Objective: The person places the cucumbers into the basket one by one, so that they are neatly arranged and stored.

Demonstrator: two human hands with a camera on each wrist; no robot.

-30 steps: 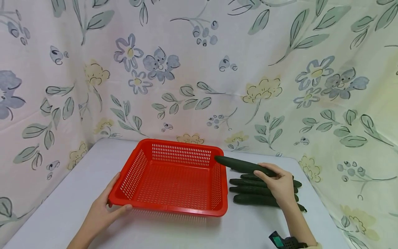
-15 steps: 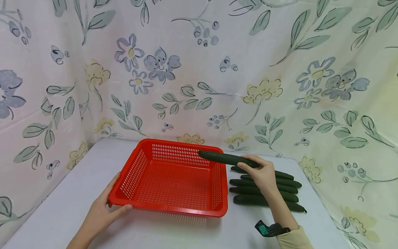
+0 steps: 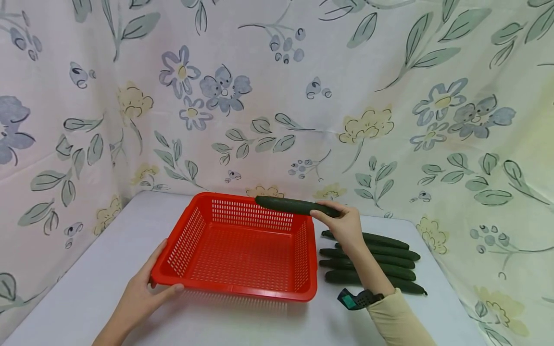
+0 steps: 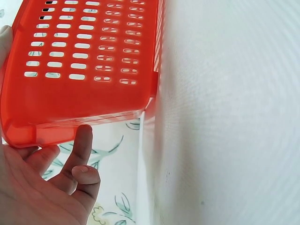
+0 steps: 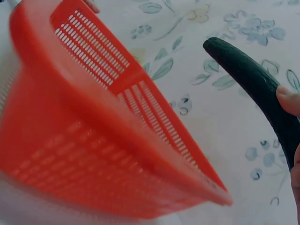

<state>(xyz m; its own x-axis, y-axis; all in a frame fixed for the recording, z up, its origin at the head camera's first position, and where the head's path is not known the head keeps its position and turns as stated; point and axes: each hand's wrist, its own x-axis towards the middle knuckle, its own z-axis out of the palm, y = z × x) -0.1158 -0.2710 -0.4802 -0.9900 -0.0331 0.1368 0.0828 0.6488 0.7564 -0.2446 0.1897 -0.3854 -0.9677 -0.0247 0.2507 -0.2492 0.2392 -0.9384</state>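
In the head view, my right hand [image 3: 345, 226] pinches one end of a dark green cucumber [image 3: 285, 205] between thumb and fingers. The cucumber's free end points left, over the back right part of a red plastic basket [image 3: 242, 290]. From the right wrist, this cucumber [image 5: 248, 70] appears beyond the basket rim. My left hand [image 3: 137, 295] grips the basket at its near left corner. In the left wrist view, the thumb and fingers of the left hand [image 4: 44, 187] lie around the rim. No cucumber shows inside the slotted basket.
Several more cucumbers [image 3: 344, 277] lie side by side on the white table [image 3: 346, 322], right of the basket, partly behind the right forearm. A floral cloth [image 3: 277, 96] hangs behind the table and along its sides. A dark band [image 3: 359, 299] is around the right wrist.
My right hand has carried the cucumber left and upward, from above the cucumber row to over the basket's back rim. The left hand and basket stay where they were.
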